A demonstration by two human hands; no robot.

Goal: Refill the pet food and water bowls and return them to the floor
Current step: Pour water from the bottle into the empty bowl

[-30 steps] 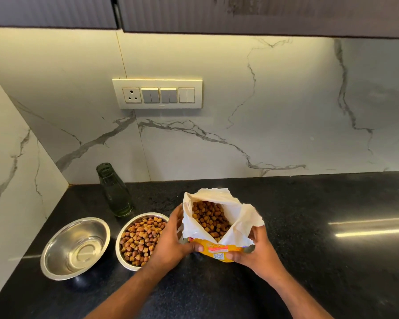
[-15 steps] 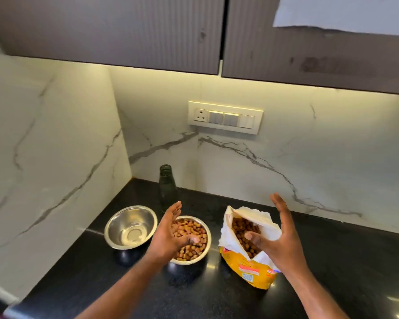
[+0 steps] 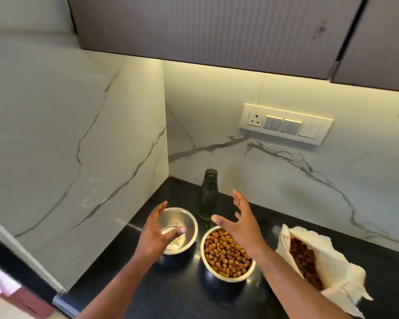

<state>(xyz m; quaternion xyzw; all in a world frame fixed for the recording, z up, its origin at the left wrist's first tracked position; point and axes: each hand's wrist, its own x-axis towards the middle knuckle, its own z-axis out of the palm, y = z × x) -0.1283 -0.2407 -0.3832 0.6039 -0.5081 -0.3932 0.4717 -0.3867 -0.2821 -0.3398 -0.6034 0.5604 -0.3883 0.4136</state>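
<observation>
Two steel bowls stand on the black counter (image 3: 184, 293). The left bowl (image 3: 189, 224) holds no food and shows a shiny bottom. The right bowl (image 3: 226, 256) is heaped with brown kibble. My left hand (image 3: 157, 233) hovers above the left bowl with fingers straight and thumb out, holding nothing. My right hand (image 3: 242, 222) hovers above the back of the kibble bowl, fingers spread, also holding nothing. A dark green glass bottle (image 3: 208, 195), uncapped, stands upright behind the bowls. The open kibble bag (image 3: 318, 265) lies at the right with kibble showing inside.
Marble walls meet in a corner just left of and behind the bowls. A switch panel (image 3: 286, 124) is on the back wall and dark cabinets (image 3: 217, 31) hang overhead. The counter's front edge runs at lower left, with floor below it.
Both hands have let go of the kibble bag and moved left over the bowls. The view has swung left, so the bag now sits at the right.
</observation>
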